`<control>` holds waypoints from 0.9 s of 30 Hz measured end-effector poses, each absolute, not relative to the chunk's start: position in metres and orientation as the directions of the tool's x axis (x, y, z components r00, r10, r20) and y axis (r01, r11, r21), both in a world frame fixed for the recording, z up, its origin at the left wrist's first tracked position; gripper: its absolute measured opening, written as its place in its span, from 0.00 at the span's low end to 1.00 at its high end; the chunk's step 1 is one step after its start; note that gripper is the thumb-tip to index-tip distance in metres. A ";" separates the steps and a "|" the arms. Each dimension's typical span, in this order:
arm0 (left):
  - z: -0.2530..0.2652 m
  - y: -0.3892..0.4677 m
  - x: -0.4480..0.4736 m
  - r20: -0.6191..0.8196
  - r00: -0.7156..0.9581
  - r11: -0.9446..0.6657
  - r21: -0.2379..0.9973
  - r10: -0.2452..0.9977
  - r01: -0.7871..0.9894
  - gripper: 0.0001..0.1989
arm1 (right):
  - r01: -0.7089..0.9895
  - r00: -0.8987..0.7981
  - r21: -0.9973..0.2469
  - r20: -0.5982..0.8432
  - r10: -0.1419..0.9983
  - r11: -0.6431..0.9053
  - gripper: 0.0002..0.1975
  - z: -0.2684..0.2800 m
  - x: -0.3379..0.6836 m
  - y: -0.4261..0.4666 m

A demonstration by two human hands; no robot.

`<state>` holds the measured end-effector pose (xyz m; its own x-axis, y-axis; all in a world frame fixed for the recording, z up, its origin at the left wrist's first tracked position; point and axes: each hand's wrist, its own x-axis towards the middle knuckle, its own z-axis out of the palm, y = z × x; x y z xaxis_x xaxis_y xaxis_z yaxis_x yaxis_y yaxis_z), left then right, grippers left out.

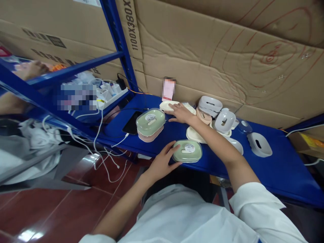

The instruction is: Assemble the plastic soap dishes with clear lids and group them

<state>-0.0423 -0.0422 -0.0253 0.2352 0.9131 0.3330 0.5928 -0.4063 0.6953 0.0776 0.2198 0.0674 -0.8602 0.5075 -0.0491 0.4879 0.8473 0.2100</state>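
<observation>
My left hand (pixel 163 161) grips the left end of a green oval box (pixel 192 156) with a clear lid and a round label, at the front edge of the blue table. Stretched further out, my right hand (pixel 181 113) has its fingers apart and its fingertips on a cream oval piece (pixel 165 106). Between the hands and to the left, another green lidded box (pixel 151 122) rests on a pink one (pixel 151 135). Under my right forearm lies a cream oval tray (pixel 194 134), partly hidden.
White slotted oval shells (pixel 210 104) and a peach piece (pixel 204 115) are heaped right of my hand. One white shell (pixel 260 144) lies apart. A phone (pixel 169 89) leans on the cardboard (pixel 215 67); another dark phone (pixel 133 123) lies left. Cables (pixel 102 135) hang leftward. A co-worker's hand (pixel 34 70) shows beyond the blue frame.
</observation>
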 end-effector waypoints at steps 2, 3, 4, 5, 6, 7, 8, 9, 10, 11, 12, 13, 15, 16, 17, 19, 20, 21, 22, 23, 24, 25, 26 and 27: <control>-0.024 -0.042 -0.042 0.330 0.242 -0.408 0.693 0.912 0.593 0.35 | 0.495 -0.859 0.209 -0.032 0.511 0.844 0.32 0.071 0.089 0.213; -0.023 -0.042 -0.042 0.329 0.243 -0.408 0.693 0.913 0.595 0.35 | 0.498 -0.858 0.208 -0.025 0.513 0.842 0.32 0.072 0.095 0.210; -0.023 -0.042 -0.042 0.330 0.240 -0.407 0.691 0.913 0.597 0.35 | 0.502 -0.856 0.209 -0.021 0.517 0.839 0.32 0.073 0.101 0.208; -0.023 -0.042 -0.041 0.333 0.235 -0.406 0.689 0.913 0.601 0.35 | 0.507 -0.853 0.213 -0.019 0.522 0.835 0.31 0.074 0.107 0.206; -0.023 -0.042 -0.040 0.337 0.228 -0.404 0.686 0.914 0.605 0.36 | 0.513 -0.849 0.217 -0.019 0.529 0.831 0.31 0.074 0.113 0.204; -0.024 -0.042 -0.039 0.341 0.221 -0.402 0.682 0.914 0.610 0.36 | 0.518 -0.845 0.220 -0.022 0.535 0.827 0.31 0.074 0.119 0.202; -0.024 -0.042 -0.038 0.346 0.215 -0.402 0.679 0.913 0.615 0.36 | 0.521 -0.842 0.220 -0.026 0.539 0.825 0.30 0.074 0.125 0.201; -0.025 -0.042 -0.037 0.352 0.208 -0.401 0.675 0.913 0.619 0.36 | 0.523 -0.840 0.216 -0.032 0.541 0.824 0.30 0.073 0.130 0.199; -0.026 -0.041 -0.035 0.358 0.201 -0.401 0.671 0.912 0.623 0.36 | 0.524 -0.839 0.210 -0.038 0.543 0.825 0.30 0.073 0.135 0.198; -0.027 -0.041 -0.034 0.366 0.193 -0.401 0.666 0.910 0.628 0.36 | 0.528 -0.837 0.202 -0.043 0.546 0.825 0.29 0.073 0.139 0.197; -0.027 -0.041 -0.033 0.375 0.183 -0.401 0.660 0.909 0.635 0.36 | 0.534 -0.833 0.192 -0.048 0.551 0.823 0.29 0.073 0.142 0.195; -0.028 -0.041 -0.032 0.382 0.173 -0.398 0.654 0.908 0.643 0.35 | 0.542 -0.827 0.182 -0.053 0.559 0.820 0.29 0.074 0.145 0.194; -0.029 -0.041 -0.032 0.390 0.157 -0.391 0.643 0.907 0.658 0.35 | 0.563 -0.812 0.167 -0.067 0.579 0.809 0.29 0.075 0.151 0.191; -0.030 -0.041 -0.032 0.393 0.151 -0.388 0.640 0.907 0.663 0.35 | 0.575 -0.803 0.162 -0.076 0.591 0.802 0.29 0.076 0.155 0.190; -0.030 -0.041 -0.033 0.394 0.146 -0.385 0.639 0.907 0.666 0.35 | 0.588 -0.793 0.157 -0.083 0.604 0.794 0.29 0.077 0.159 0.188; -0.030 -0.040 -0.035 0.399 0.139 -0.385 0.640 0.906 0.665 0.34 | 0.613 -0.776 0.132 -0.088 0.625 0.779 0.27 0.080 0.168 0.184; -0.030 -0.040 -0.036 0.402 0.136 -0.385 0.643 0.905 0.661 0.34 | 0.623 -0.771 0.105 -0.081 0.632 0.775 0.25 0.081 0.174 0.180; -0.030 -0.040 -0.037 0.405 0.132 -0.386 0.647 0.905 0.658 0.34 | 0.631 -0.770 0.068 -0.061 0.635 0.772 0.23 0.082 0.180 0.175; -0.029 -0.040 -0.038 0.408 0.127 -0.385 0.651 0.904 0.654 0.34 | 0.632 -0.774 0.022 -0.033 0.632 0.775 0.22 0.084 0.185 0.169; -0.029 -0.040 -0.039 0.410 0.122 -0.385 0.654 0.904 0.651 0.34 | 0.621 -0.784 -0.031 -0.004 0.621 0.783 0.23 0.084 0.190 0.160; -0.028 -0.040 -0.040 0.413 0.116 -0.383 0.656 0.903 0.650 0.34 | 0.599 -0.798 -0.086 0.018 0.602 0.796 0.24 0.084 0.194 0.151; -0.027 -0.039 -0.040 0.417 0.110 -0.383 0.657 0.902 0.650 0.34 | 0.566 -0.818 -0.141 0.025 0.574 0.812 0.28 0.084 0.196 0.140; -0.027 -0.039 -0.040 0.423 0.106 -0.385 0.656 0.900 0.649 0.34 | 0.526 -0.843 -0.191 0.016 0.538 0.829 0.33 0.082 0.197 0.128; -0.026 -0.039 -0.039 0.431 0.105 -0.391 0.654 0.896 0.648 0.34 | 0.487 -0.866 -0.230 -0.005 0.499 0.843 0.40 0.080 0.196 0.116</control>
<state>-0.0395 -0.0389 -0.0260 0.1052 0.8960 0.4313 0.6477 -0.3909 0.6540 0.1962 0.1165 0.0800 -0.8665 0.4992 -0.0046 0.4866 0.8427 -0.2304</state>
